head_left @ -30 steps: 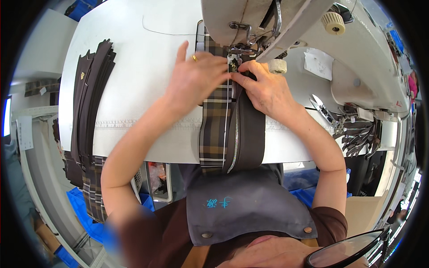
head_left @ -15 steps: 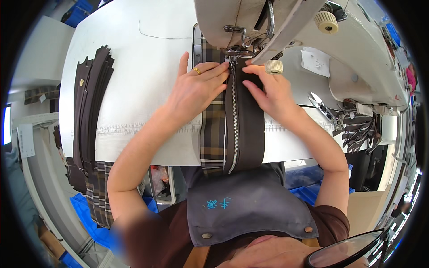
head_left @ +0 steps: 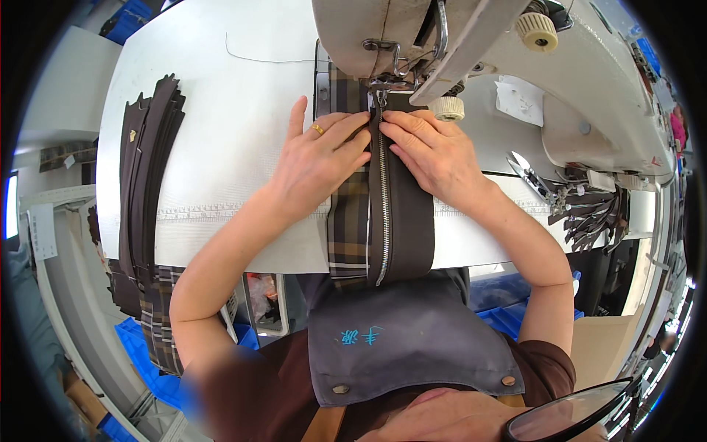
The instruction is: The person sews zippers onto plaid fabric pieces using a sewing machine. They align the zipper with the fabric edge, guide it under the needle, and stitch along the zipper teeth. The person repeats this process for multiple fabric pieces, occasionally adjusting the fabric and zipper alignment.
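A metal-toothed zipper (head_left: 384,206) on dark tape runs lengthwise under the presser foot (head_left: 383,86) of a white sewing machine (head_left: 368,33). To its left lies plaid fabric (head_left: 349,221), to its right a strip of dark brown fabric (head_left: 414,228). My left hand (head_left: 315,155) rests on the plaid with fingers outstretched, their tips at the zipper's left edge. On the other side, my right hand (head_left: 440,153) lies over the brown strip, fingers extended and tips against the zipper tape. The slider end sits just below the foot.
A stack of dark fabric strips (head_left: 147,162) lies on the left of the white table (head_left: 236,140). At right are thread snips (head_left: 529,175), a white paper (head_left: 520,102) and a bunch of dark pieces with zipper pulls (head_left: 595,217). A loose thread (head_left: 258,59) lies at the far side.
My right hand has moved from a spread thumb and finger near the foot to fingers laid along the zipper. My left hand has slid slightly toward me. The fabric's near end has shifted slightly left.
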A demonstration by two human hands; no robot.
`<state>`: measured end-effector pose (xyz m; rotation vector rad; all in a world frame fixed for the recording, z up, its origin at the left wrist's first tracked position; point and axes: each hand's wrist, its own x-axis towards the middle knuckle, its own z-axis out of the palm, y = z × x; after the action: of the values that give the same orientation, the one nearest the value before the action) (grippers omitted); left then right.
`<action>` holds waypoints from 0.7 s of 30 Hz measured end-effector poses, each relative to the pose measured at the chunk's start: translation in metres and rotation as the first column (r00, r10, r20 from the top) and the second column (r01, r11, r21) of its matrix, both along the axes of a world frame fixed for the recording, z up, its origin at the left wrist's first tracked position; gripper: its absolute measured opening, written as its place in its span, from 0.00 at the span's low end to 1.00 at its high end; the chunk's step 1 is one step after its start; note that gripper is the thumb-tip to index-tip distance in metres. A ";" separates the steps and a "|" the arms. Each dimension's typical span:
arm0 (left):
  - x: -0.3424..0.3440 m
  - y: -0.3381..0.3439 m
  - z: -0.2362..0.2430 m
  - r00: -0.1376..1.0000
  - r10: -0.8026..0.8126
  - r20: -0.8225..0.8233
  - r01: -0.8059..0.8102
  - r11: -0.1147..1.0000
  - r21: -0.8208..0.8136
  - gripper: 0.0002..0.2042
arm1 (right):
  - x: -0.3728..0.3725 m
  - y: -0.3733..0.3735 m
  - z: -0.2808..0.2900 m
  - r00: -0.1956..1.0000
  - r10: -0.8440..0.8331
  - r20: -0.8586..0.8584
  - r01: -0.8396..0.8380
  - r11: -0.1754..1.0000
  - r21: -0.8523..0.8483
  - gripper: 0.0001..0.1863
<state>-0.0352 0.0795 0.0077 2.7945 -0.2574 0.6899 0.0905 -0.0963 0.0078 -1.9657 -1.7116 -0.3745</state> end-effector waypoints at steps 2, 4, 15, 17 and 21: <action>0.001 0.003 -0.004 1.000 -0.005 0.004 0.005 0.999 -0.037 0.11 | 0.001 0.000 0.000 1.000 0.008 -0.002 -0.008 1.000 -0.005 0.18; 0.003 0.004 -0.005 1.000 -0.008 0.012 0.009 0.998 -0.061 0.10 | -0.001 0.001 0.003 1.000 -0.014 -0.023 0.014 1.000 -0.025 0.19; 0.004 0.005 -0.002 0.999 -0.010 0.040 0.013 0.997 -0.077 0.08 | -0.006 0.004 0.005 0.998 -0.027 0.064 0.031 0.997 -0.067 0.18; 0.005 0.005 -0.002 1.000 -0.013 0.024 0.015 0.996 -0.088 0.08 | -0.008 0.003 0.004 0.997 -0.048 0.059 0.052 0.996 -0.070 0.18; 0.003 0.005 0.001 0.998 -0.003 -0.057 -0.004 0.993 -0.119 0.10 | -0.008 0.004 0.004 0.997 -0.051 0.066 0.054 0.998 -0.039 0.18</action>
<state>-0.0322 0.0847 0.0084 2.6962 -0.1977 0.6032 0.0824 -0.0925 0.0113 -2.0523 -1.7227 -0.4290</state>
